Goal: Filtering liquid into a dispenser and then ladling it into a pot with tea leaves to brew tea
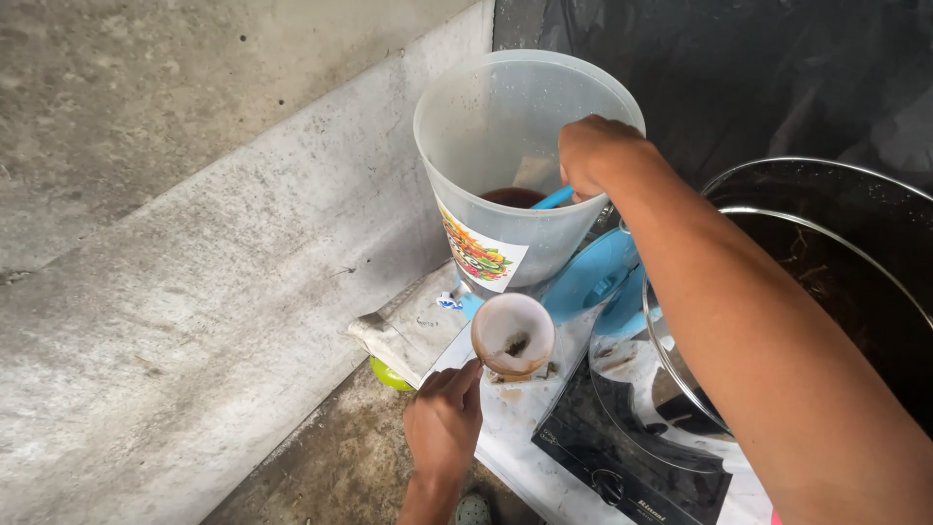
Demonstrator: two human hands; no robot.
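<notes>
Nearest the camera, the left hand (pixel 443 420) rests on the white counter (pixel 520 428), its fingers curled and its thumb touching the base of a small white cup (pixel 512 335). The cup is tilted so that its mouth faces up toward the camera (a dark smear of residue sits inside), and brown crumbs lie on the counter just beside it. To the right of the cup stands a black gas stove (pixel 622 457), with a large metal pot (pixel 826 282) on it holding dark matter. Just beyond the cup a tall translucent plastic pitcher (pixel 505 165) with a colourful label stands upright; dark reddish liquid fills its bottom. The right hand (pixel 595 156) reaches over the pitcher's rim, closed on a blue handle (pixel 552 198) that dips into the liquid; what kind of utensil it belongs to is hard to tell. A grey concrete wall (pixel 194 194) rises at the left.
</notes>
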